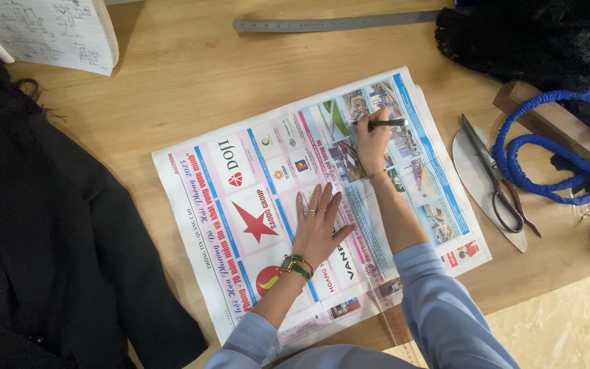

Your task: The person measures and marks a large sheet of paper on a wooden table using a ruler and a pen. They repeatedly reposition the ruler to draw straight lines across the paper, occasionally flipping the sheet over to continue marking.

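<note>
A colourful newspaper sheet (240,205) lies spread on a wooden table (186,75). My left hand (317,225) rests flat on it, fingers spread, with a green watch at the wrist. Farther up the sheet, my right hand (373,142) grips a dark pen (386,124) whose tip rests on the paper. A clear ruler (370,270) lies along the sheet under my right forearm and runs toward the table's near edge.
Black fabric (42,232) covers the left of the table. Scissors (496,179) lie on a pale curved template at the right, beside a blue cord (548,147), a wooden block (548,119) and black lace fabric (534,37). A metal ruler (329,24) and a notebook (49,31) lie at the far side.
</note>
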